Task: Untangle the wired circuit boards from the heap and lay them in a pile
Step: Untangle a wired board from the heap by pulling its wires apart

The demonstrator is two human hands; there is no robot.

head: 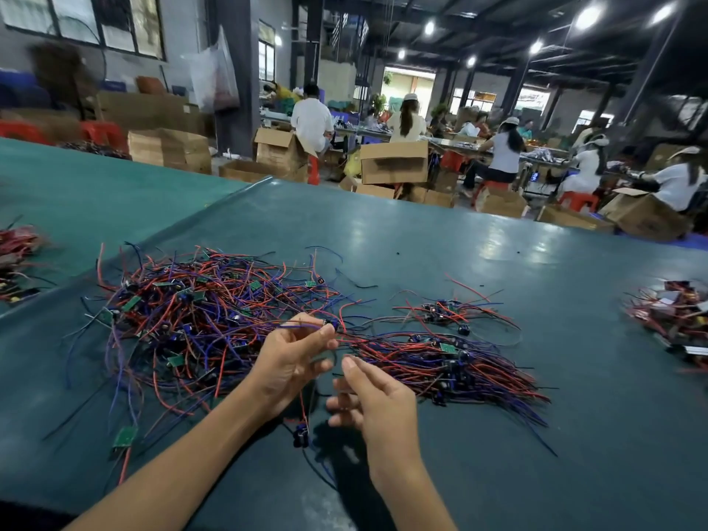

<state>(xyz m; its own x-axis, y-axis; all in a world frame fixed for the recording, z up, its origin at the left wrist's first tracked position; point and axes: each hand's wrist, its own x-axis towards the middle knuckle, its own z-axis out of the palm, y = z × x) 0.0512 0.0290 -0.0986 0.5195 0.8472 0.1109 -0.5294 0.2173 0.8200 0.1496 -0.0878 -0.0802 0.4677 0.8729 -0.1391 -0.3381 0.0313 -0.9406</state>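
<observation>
A tangled heap point(199, 320) of small green circuit boards with red, purple and black wires covers the left middle of the dark green table point(421, 239). To the right lies a straighter pile point(452, 366) of the same wired boards. My left hand point(291, 362) is raised between the two and pinches a wired circuit board point(332, 324) by its wires between thumb and forefinger. My right hand point(375, 400) hovers just below and to the right, fingers loosely curled, holding nothing that I can see. A small dark part point(300, 435) on a red wire hangs below my left hand.
A smaller cluster of wired boards point(448, 312) lies behind the pile. Another bundle point(674, 316) sits at the table's right edge, and one more bundle point(15, 254) lies on the neighbouring table at far left. A loose board point(125, 436) lies near front left. Cardboard boxes point(394, 162) and seated workers point(505, 151) fill the background.
</observation>
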